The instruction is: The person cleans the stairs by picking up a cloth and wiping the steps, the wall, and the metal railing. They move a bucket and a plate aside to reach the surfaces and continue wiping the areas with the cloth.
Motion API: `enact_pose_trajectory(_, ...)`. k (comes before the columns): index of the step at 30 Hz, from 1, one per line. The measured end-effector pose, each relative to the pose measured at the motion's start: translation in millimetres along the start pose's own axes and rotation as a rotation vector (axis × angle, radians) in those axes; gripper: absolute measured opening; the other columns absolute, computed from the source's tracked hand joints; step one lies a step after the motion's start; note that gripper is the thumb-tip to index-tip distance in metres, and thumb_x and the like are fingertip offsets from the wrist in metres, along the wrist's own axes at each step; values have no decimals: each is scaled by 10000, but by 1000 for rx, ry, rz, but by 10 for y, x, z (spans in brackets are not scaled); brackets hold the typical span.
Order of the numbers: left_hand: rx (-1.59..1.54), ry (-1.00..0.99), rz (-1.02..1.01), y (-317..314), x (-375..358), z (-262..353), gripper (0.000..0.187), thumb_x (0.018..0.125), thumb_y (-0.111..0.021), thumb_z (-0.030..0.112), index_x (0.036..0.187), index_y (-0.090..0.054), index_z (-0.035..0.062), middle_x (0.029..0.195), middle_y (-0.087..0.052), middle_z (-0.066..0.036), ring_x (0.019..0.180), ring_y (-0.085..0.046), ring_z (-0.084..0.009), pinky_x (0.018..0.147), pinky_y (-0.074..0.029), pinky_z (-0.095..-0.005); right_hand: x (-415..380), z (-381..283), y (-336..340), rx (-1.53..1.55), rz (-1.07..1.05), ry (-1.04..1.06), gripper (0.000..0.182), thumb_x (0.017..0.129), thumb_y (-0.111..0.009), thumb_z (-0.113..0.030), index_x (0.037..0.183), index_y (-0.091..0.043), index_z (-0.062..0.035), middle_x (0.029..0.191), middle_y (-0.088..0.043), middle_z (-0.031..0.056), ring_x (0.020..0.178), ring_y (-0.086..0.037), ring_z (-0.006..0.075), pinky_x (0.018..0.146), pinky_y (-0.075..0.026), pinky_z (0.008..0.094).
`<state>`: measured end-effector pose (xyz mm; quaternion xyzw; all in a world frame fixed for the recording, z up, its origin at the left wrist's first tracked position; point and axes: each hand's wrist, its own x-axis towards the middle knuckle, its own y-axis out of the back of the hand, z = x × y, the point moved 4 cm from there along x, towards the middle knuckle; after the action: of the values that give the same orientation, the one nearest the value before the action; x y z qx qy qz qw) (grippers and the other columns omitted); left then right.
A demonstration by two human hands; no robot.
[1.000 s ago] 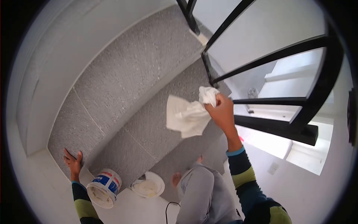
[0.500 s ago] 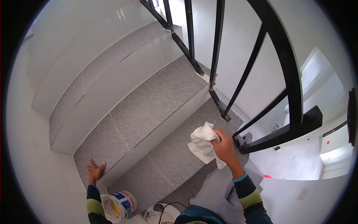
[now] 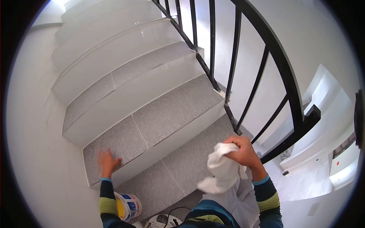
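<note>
My right hand (image 3: 243,152) is closed around a crumpled white cloth (image 3: 222,171), which hangs down in front of my legs and over the lower stair step (image 3: 186,159). Over the left end of the grey speckled step (image 3: 167,110) is my left hand (image 3: 108,162), fingers spread and slightly blurred, holding nothing. Just below my left forearm stands a bucket (image 3: 131,207) with a blue and red label and something yellow inside.
A black metal railing (image 3: 283,64) curves along the right side of the stairs. More steps (image 3: 125,76) rise ahead beside a white wall (image 3: 45,133). At the bottom lies a white round object (image 3: 161,221) with a black cable (image 3: 175,209).
My left hand has lifted from the step where it rested. My right hand and the cloth have come closer to my body. The view has tilted up, showing more steps.
</note>
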<state>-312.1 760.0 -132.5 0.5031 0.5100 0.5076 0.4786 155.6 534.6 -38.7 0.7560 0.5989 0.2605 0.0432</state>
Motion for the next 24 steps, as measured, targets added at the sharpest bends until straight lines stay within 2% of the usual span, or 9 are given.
enact_pose_trajectory(1,175,-227,257,205,-163,376,651,763,-639,450,1287,-430,127,1364,-313,-237,1276,-279,-377,1038,-228,-473,12,-37,-42,2,-82,46,204,672,-708,-115,837,-639,-18,767,-647,76,693,-605,149,646,-461,267)
enact_pose_trajectory(3,-650,-741,230,398,-436,1090,448,791,-652,260,1191,-520,107,1251,-482,-159,1174,-438,-320,991,-328,-416,28,-127,-101,9,-241,91,213,642,-717,-120,823,-659,-23,754,-653,91,656,-612,170,604,-460,276)
enact_pose_trajectory(5,-1115,-986,-196,396,-854,1836,383,834,-601,243,1179,-538,91,1178,-556,-107,1071,-542,-257,921,-420,-397,23,-134,-132,44,-315,104,218,628,-715,-114,816,-658,-20,748,-648,94,655,-612,178,600,-457,278)
enact_pose_trajectory(7,-1189,-1209,-377,288,-1286,2455,446,842,-593,273,1245,-492,111,1226,-528,-103,1099,-525,-249,924,-424,-398,36,-129,-111,-12,-376,205,224,591,-704,-94,792,-652,-11,734,-632,98,656,-613,203,595,-449,282)
enact_pose_trajectory(10,-1186,-1130,-865,-55,-1522,2936,406,844,-598,318,1160,-550,68,1137,-575,-81,966,-564,-201,841,-448,-366,-41,-92,16,80,-331,161,218,580,-698,-85,777,-648,-8,732,-625,94,658,-611,207,595,-444,281)
enact_pose_trajectory(14,-1110,-1266,-887,-233,-1395,2997,344,851,-593,335,1044,-595,50,986,-609,-52,853,-554,-140,729,-451,-311,-169,184,217,103,-252,66,208,581,-685,-69,774,-649,0,742,-631,91,661,-610,197,610,-451,275)
enact_pose_trajectory(16,-1294,-876,-727,-387,-1128,2850,345,832,-613,367,953,-613,44,811,-590,-30,759,-525,-98,644,-426,-262,-222,329,365,160,93,34,179,584,-667,-68,737,-643,23,703,-622,95,645,-586,166,592,-447,278)
enact_pose_trajectory(23,-845,-1113,-1126,-284,-1022,2747,472,808,-616,430,1035,-603,17,901,-571,-59,829,-497,-99,696,-403,-241,-378,989,348,444,338,-146,229,696,-618,-3,922,-622,37,843,-631,87,782,-595,145,709,-475,256)
enact_pose_trajectory(24,-1255,-1195,-1061,-197,-1067,2845,534,810,-604,445,1108,-561,4,1014,-547,-94,932,-491,-132,782,-396,-257,-380,1153,301,485,311,-162,298,704,-605,2,1001,-599,32,904,-624,97,847,-589,149,753,-469,262)
